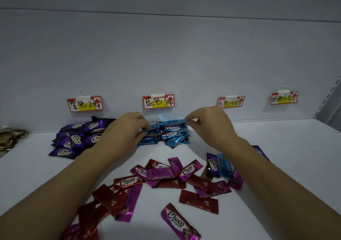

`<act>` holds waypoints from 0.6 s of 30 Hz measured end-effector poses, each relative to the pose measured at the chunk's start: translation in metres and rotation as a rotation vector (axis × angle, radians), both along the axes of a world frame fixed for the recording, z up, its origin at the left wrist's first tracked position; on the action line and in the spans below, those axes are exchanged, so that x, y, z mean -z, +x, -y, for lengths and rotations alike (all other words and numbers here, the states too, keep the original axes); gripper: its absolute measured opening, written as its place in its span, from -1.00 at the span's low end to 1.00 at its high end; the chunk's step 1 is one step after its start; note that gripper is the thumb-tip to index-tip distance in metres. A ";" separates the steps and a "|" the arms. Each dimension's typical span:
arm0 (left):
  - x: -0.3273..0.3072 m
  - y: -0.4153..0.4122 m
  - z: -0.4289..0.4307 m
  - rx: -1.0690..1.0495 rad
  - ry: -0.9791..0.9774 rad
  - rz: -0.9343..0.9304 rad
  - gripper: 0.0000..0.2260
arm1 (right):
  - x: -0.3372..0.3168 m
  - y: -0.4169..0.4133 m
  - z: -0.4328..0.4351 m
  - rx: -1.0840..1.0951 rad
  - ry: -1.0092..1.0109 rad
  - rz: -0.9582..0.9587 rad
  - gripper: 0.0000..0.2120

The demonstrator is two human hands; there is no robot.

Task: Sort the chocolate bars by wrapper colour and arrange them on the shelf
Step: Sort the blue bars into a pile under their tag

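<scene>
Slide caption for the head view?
Left hand and right hand pinch stacked blue foil chocolate bars on a white shelf.

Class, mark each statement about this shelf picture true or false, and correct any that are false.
1. The left hand and right hand both hold the blue bars: true.
2. The purple pile lies right of the blue bars: false; it lies left of them.
3. Red bars and pink bars lie mixed at the front: true.
4. Red bars are stacked under the red label: false; none lie there yet.
</scene>
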State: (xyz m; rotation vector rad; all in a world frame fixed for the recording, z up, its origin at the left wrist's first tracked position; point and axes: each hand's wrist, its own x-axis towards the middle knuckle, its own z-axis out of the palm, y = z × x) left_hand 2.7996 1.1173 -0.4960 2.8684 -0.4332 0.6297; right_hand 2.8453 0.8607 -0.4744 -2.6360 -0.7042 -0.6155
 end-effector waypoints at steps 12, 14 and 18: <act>-0.042 -0.024 0.069 0.228 0.204 -0.259 -0.77 | -0.033 -0.006 0.076 -0.183 -0.348 -0.712 -0.73; -0.042 -0.028 0.094 0.254 0.167 -0.263 -0.73 | -0.029 -0.006 0.076 -0.228 -0.382 -0.792 -0.70; -0.023 -0.030 0.134 0.208 0.067 -0.360 -0.60 | -0.025 -0.003 0.078 -0.242 -0.357 -0.842 -0.76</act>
